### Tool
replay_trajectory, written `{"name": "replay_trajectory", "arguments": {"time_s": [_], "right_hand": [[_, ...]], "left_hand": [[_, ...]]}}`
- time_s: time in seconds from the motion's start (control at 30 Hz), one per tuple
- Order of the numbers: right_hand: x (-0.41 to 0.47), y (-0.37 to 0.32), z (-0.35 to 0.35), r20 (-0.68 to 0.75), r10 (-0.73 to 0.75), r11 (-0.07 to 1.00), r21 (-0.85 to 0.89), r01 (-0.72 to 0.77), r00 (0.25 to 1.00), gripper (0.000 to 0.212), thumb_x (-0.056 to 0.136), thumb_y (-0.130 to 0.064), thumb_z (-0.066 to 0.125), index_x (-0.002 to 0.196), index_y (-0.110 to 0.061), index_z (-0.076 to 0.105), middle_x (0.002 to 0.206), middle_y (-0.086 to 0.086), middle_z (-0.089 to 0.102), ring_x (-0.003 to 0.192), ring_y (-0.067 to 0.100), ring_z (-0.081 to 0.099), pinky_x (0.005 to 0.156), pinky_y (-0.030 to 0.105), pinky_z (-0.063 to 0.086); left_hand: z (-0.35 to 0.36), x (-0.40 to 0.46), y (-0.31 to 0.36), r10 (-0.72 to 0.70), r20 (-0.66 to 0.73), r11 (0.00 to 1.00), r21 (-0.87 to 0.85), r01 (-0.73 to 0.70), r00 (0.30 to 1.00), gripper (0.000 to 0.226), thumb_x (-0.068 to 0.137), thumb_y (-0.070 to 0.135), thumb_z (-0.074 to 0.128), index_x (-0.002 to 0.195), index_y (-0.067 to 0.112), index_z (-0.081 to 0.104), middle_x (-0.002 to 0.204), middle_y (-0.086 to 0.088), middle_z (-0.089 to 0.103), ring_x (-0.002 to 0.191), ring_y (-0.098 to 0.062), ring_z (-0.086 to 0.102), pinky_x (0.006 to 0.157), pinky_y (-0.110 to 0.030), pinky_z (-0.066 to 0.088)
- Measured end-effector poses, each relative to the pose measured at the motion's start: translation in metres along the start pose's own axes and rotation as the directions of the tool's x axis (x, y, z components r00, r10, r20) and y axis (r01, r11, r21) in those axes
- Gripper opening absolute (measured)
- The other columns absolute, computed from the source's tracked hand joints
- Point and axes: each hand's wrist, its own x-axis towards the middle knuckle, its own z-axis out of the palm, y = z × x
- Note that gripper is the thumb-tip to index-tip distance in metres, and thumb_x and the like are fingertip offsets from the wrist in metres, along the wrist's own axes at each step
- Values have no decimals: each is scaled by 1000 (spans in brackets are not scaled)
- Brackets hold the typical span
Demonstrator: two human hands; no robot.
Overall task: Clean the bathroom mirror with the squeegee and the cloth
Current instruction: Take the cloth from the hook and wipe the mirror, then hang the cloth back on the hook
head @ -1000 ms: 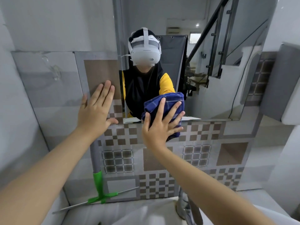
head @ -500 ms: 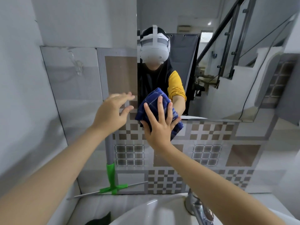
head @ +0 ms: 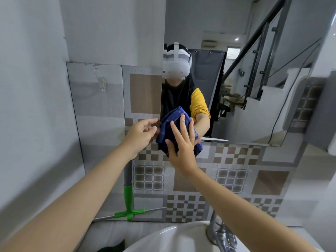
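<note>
The bathroom mirror [head: 254, 88] hangs on the tiled wall ahead. My right hand [head: 181, 146] lies flat with spread fingers on a folded blue checked cloth [head: 168, 117] and presses it against the mirror's lower left corner. My left hand [head: 141, 137] hovers just left of the cloth with fingers half curled, the fingertips at the cloth's edge and nothing held. The squeegee [head: 128, 200], with a green head and grey handle, leans upright against the wall below my left hand. No hand touches it.
A white sink [head: 163, 239] sits below, with a chrome faucet [head: 220, 233] at its right. A clear hook [head: 101, 82] is stuck on the left tile. A grey wall closes in on the left. A dark object [head: 112, 247] lies beside the sink.
My left hand has come off the wall tile and moved right to the cloth's edge, its fingers curling. My right hand has slid the cloth slightly left along the mirror's bottom.
</note>
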Motion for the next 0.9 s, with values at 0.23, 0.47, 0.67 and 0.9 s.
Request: {"name": "replay_trajectory", "arguments": {"time_s": [0.23,0.47,0.67,0.9], "right_hand": [[6,-19,-13,209,-119,964,257,63,971,58,95,-12,49,148,-20,29,161,4,11,149,20,0,113,66,10],[24,-69,-43,479,29,749,571,-336,877,41,99,-2,40,134,-19,52,148,7,44,140,19,36,111,40,38],[38,-118,-56,493,267,504,661,-556,828,19,92,-30,59,104,-17,67,106,7,72,101,19,69,67,43,60],[49,-154,-49,546,326,352,687,-635,772,25,79,-12,75,102,-16,66,109,13,69,100,31,68,73,57,57]], "left_hand": [[-3,-11,24,12,82,981,-193,4,997,34,93,8,49,124,21,56,102,0,67,88,-14,67,67,-23,56],[-31,-30,37,-7,10,973,-230,10,1000,34,85,2,59,118,13,62,97,-1,70,78,-5,68,62,-17,52],[-54,-54,47,59,-24,987,-149,-62,998,35,80,-2,63,109,18,65,101,-5,70,94,-19,67,75,-25,56],[-83,-74,61,211,-92,978,31,-209,973,38,76,-3,68,110,14,66,97,-7,71,91,-23,68,82,-30,55]]}}
